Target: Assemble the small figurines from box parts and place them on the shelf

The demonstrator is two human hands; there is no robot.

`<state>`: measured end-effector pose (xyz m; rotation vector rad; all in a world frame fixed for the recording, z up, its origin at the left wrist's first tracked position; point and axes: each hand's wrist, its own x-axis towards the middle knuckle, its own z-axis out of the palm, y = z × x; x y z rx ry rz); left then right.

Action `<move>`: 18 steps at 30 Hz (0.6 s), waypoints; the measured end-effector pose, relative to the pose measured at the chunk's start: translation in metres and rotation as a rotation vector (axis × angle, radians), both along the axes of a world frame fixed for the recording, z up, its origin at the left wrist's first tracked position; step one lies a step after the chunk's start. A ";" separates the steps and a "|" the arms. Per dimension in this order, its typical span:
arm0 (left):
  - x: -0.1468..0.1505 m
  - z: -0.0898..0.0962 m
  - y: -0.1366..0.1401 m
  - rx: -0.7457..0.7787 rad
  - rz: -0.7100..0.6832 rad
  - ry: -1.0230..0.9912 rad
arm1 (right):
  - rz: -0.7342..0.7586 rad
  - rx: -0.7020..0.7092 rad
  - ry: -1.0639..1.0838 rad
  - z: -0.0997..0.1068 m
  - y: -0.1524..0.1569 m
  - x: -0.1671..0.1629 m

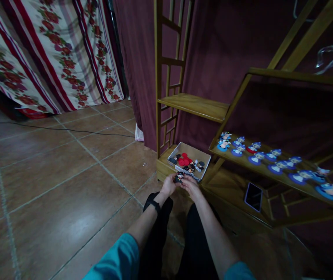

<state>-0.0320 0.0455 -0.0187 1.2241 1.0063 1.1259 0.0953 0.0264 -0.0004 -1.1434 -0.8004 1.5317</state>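
Note:
Between my two hands is a small dark figurine (179, 177) with a black head and some red on it. My left hand (169, 185) has its fingers closed on the figurine's left side. From the other side, my right hand (191, 186) grips it with fingertips and thumb. Just beyond my hands sits an open white box (178, 149) on the low wooden shelf. Inside it lie red round bases (184, 160) and several small figurines (196, 166) in black, white and grey.
On the raised wooden shelf (259, 165) at right stand several blue-and-white figurines (256, 157). A phone (253, 196) lies on the lower board. A bare wooden shelf (197, 105) projects above the box. A black cable (67, 129) crosses the tiled floor (52, 175) at left.

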 end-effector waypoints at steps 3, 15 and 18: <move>0.000 0.000 0.000 -0.001 -0.001 -0.005 | 0.004 -0.001 -0.009 -0.005 0.002 0.001; -0.002 -0.006 0.003 0.046 -0.081 0.137 | -0.032 0.110 0.042 -0.005 0.004 0.004; -0.003 -0.006 0.003 0.054 -0.110 0.152 | -0.045 0.098 0.027 -0.002 0.002 0.004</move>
